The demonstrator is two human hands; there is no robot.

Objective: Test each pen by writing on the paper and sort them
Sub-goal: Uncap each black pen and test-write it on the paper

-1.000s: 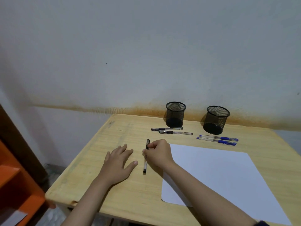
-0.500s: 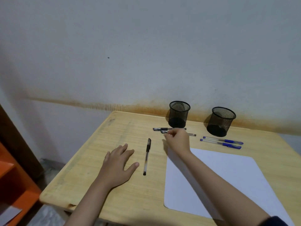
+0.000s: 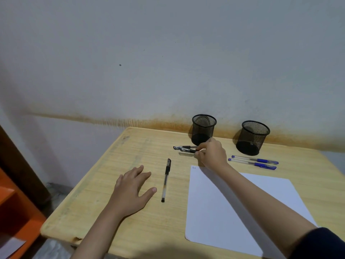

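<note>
Black-capped pen [image 3: 187,150], one of a pair by the left mesh cup [image 3: 203,128]: pinched by the curled fingertips [image 3: 198,149] of the right hand [image 3: 211,154], likely being picked for testing. Left hand [image 3: 130,191], fingers spread flat, steadies on the table [image 3: 112,184]. Black pen [image 3: 166,179] lies at its three o'clock. Paper [image 3: 224,212] at the right hand's six o'clock; blue pens [image 3: 253,161] at three o'clock.
</note>
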